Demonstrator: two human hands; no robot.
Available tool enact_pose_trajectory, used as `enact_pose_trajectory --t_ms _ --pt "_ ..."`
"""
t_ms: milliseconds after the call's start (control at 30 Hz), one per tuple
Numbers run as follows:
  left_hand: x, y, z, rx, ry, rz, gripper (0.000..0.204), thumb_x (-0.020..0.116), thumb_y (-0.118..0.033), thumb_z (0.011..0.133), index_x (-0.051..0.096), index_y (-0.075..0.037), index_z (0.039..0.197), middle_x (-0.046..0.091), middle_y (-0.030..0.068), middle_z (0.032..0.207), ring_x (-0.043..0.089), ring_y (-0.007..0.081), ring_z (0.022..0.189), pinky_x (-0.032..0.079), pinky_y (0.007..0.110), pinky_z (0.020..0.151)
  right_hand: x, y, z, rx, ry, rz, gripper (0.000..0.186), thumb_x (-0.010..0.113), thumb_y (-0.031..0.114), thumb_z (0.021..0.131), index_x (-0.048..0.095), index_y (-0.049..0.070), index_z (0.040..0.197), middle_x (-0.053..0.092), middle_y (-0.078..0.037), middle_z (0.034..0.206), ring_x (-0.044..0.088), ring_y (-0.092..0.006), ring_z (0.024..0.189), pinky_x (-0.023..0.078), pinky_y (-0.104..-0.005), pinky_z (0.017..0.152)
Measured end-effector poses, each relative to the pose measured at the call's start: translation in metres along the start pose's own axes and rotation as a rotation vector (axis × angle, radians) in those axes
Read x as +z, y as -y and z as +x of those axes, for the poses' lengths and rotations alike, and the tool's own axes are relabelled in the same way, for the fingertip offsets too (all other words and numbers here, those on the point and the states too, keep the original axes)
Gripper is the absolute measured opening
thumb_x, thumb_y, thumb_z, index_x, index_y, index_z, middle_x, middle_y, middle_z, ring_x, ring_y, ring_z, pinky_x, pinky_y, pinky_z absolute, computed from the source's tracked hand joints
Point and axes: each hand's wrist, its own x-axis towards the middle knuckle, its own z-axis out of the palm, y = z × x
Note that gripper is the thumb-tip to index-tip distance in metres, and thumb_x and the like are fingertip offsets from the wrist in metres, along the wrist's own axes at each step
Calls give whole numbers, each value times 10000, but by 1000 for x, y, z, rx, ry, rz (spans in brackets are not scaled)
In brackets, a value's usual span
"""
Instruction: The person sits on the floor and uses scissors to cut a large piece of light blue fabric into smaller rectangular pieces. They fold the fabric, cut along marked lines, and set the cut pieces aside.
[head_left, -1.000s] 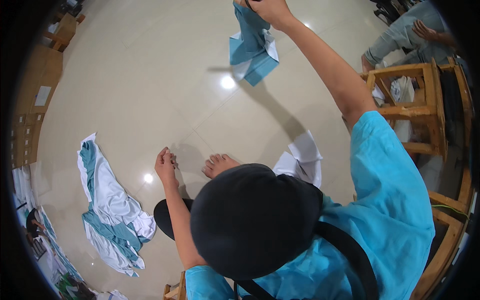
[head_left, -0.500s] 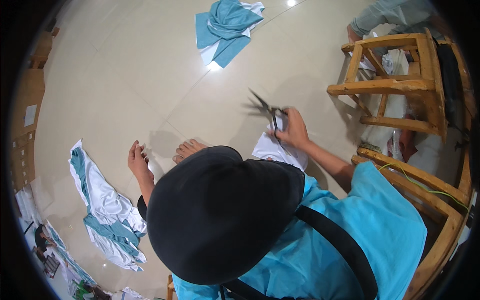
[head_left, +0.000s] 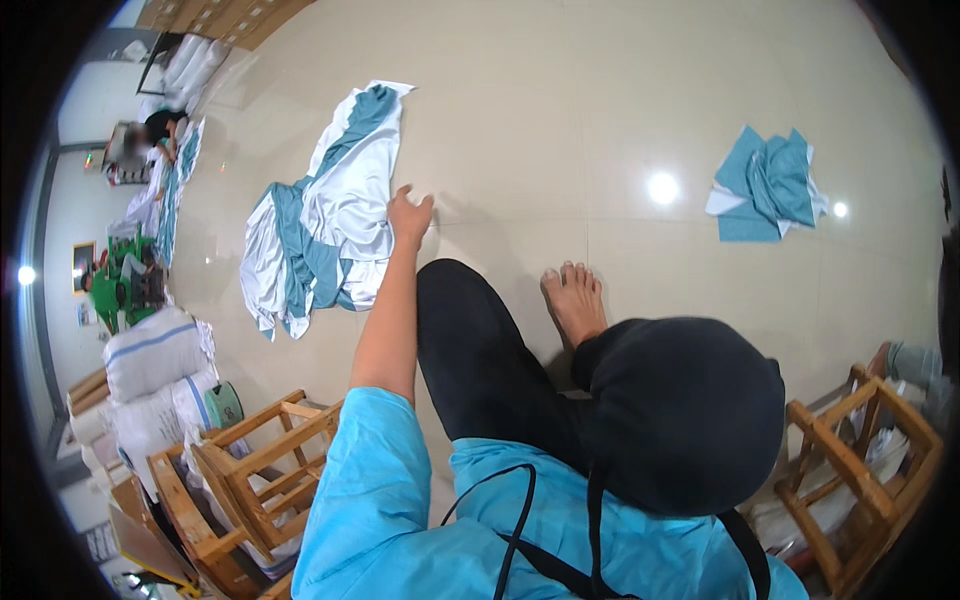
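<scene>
My left hand stretches forward over the tiled floor, fingers apart, its tips at the right edge of a crumpled white and teal garment lying spread out there. It grips nothing that I can see. My right hand is out of sight, hidden behind my black cap and blue shirt. My bare foot rests on the floor just right of my black-trousered knee. A small pile of teal cloth pieces lies far off to the right.
Wooden stools stand at the lower left and lower right. White sacks are stacked by the left wall. Another person's grey sleeve shows at the right edge; more people and cloth sit far left.
My right hand held teal cloth high, then scissors near a white cloth; it is now hidden. The view has swung left, and my left hand has reached out to the white and teal garment.
</scene>
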Motion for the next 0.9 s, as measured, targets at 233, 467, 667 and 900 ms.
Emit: enact_pose_trajectory --t_ms 233,467,667,900 --pt "-15 140 14 -283 -144 221 794 829 -373 881 528 -19 1524 703 317 1271 647 478 1276 506 499 1141 105 192 90 -729 221 75 319 655 194 1028 609 40 1304 657 -193 1272 644 -394 1215 532 -546 970" --pt "-6 103 36 4 -34 249 378 693 -326 1000 749 16 1150 723 270 1190 682 460 1151 532 524 1041 165 268 105 -875 285 -213 289 614 199 1059 614 50 1305 661 -190 1292 639 -388 1243 531 -553 978" --pt "55 -100 -53 482 561 -495 284 682 -252 1041 622 19 1100 647 185 1066 662 315 1077 526 455 972 168 273 103 -934 303 -273 229 624 182 1021 658 52 1207 697 -183 1174 673 -384 1118 547 -529 882" --pt "104 -184 -172 991 669 -451 359 750 -314 1003 694 -48 1237 684 198 1326 622 391 1300 486 499 1126 67 129 112 -318 97 -33 212 676 193 980 655 42 1127 711 -186 1083 687 -386 1019 542 -495 842"
